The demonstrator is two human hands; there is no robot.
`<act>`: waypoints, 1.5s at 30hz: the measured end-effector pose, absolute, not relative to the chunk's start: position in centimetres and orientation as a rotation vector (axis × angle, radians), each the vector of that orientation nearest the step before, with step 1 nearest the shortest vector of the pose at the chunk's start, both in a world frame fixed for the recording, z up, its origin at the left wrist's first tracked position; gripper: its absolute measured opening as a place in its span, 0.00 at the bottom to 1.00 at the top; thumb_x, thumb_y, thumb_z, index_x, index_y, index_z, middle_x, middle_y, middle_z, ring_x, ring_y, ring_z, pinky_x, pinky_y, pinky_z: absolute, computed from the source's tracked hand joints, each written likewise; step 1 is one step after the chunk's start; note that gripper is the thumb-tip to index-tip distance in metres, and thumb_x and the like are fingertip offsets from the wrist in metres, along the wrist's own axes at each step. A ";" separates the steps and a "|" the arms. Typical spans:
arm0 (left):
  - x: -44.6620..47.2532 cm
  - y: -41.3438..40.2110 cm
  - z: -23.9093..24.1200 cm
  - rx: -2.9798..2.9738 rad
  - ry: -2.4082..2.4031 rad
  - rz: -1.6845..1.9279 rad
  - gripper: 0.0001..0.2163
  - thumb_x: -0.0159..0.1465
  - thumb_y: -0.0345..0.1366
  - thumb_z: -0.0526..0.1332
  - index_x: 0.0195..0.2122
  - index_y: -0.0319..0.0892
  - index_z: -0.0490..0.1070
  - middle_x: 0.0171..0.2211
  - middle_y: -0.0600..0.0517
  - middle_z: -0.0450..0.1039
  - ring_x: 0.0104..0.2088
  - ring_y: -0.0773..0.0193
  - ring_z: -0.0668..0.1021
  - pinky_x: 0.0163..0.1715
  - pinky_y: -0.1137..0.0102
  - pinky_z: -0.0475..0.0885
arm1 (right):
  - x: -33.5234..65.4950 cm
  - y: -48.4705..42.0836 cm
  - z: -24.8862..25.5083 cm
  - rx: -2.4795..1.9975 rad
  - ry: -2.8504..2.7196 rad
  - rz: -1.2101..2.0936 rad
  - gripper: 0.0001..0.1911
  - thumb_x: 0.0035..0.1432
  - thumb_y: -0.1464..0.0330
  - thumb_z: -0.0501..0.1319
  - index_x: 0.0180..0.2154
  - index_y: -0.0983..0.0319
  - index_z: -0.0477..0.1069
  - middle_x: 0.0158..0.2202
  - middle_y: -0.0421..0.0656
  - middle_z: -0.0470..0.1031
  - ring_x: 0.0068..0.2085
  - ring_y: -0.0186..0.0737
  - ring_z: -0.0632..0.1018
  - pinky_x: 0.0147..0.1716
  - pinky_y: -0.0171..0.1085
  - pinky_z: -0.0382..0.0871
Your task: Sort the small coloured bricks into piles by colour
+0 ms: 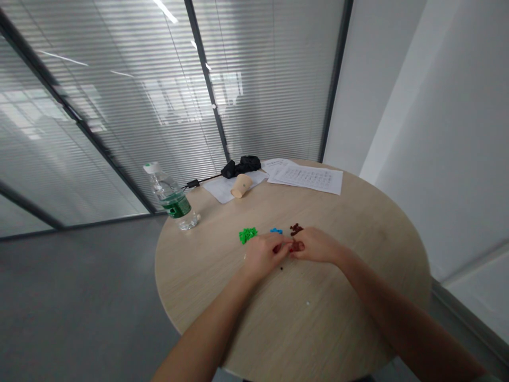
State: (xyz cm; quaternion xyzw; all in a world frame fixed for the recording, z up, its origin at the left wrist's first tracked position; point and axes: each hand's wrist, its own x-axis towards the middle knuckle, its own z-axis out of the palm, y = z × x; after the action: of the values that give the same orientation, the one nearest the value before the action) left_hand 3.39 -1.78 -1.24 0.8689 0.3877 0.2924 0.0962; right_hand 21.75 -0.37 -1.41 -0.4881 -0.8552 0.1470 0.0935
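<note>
My left hand [263, 255] rests low over the table with its fingers curled and pinched, the fingertips meeting those of my right hand. Coming in from the right, my right hand [316, 245] is closed too, and a reddish-brown bit [296, 246] shows between its fingers. What the left fingertips hold is too small to make out. Just beyond the hands lie small plastic pieces in colour groups: a green pile [247, 235] by the left hand, a few blue pieces [276, 231] in the middle, and brown pieces [296, 229] beside the right hand.
The round wooden table [318, 329] carries a water bottle [175, 201] at its left edge. Farther back are a tipped paper cup [240, 186], a black bundle with a cable [242, 166], and printed sheets [310, 178]. A dark speck [281, 268] lies near the hands.
</note>
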 end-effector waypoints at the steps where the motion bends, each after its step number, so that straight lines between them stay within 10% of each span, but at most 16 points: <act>1: 3.4 -1.7 -1.3 2.576 1.148 0.863 0.08 0.61 0.33 0.57 0.35 0.43 0.77 0.31 0.53 0.78 0.28 0.69 0.76 0.27 0.76 0.66 | 21.9 -0.3 -1.4 -1.449 -2.510 0.463 0.08 0.50 0.66 0.60 0.24 0.63 0.72 0.22 0.42 0.73 0.24 0.33 0.68 0.23 0.33 0.50; 17: 3.3 -2.2 -0.9 2.617 0.560 0.423 0.06 0.57 0.31 0.61 0.34 0.44 0.77 0.27 0.56 0.76 0.27 0.70 0.75 0.31 0.76 0.66 | 22.0 0.3 -1.8 -1.162 -2.524 0.557 0.10 0.48 0.78 0.58 0.29 0.62 0.77 0.30 0.42 0.76 0.33 0.36 0.72 0.31 0.32 0.59; 34: 5.1 -3.3 -2.1 2.484 0.272 0.195 0.06 0.60 0.36 0.61 0.29 0.44 0.77 0.28 0.54 0.76 0.30 0.69 0.76 0.33 0.75 0.66 | 22.7 0.4 -1.6 -1.124 -2.353 0.553 0.06 0.54 0.70 0.60 0.31 0.63 0.76 0.26 0.41 0.73 0.27 0.32 0.69 0.28 0.32 0.58; 45: 3.3 -1.7 -0.8 2.370 1.159 1.068 0.09 0.63 0.37 0.58 0.32 0.40 0.76 0.23 0.53 0.73 0.23 0.70 0.70 0.25 0.75 0.62 | 21.6 0.0 -1.6 -0.987 -1.970 1.200 0.12 0.55 0.62 0.57 0.31 0.64 0.74 0.26 0.41 0.73 0.27 0.33 0.69 0.25 0.32 0.60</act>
State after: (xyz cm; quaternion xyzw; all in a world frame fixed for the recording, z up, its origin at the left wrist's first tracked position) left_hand 3.27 -1.70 -0.77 0.8237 0.4026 0.3712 0.1470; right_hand 21.55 -0.01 -1.59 -0.3740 -0.7462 0.4546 0.3110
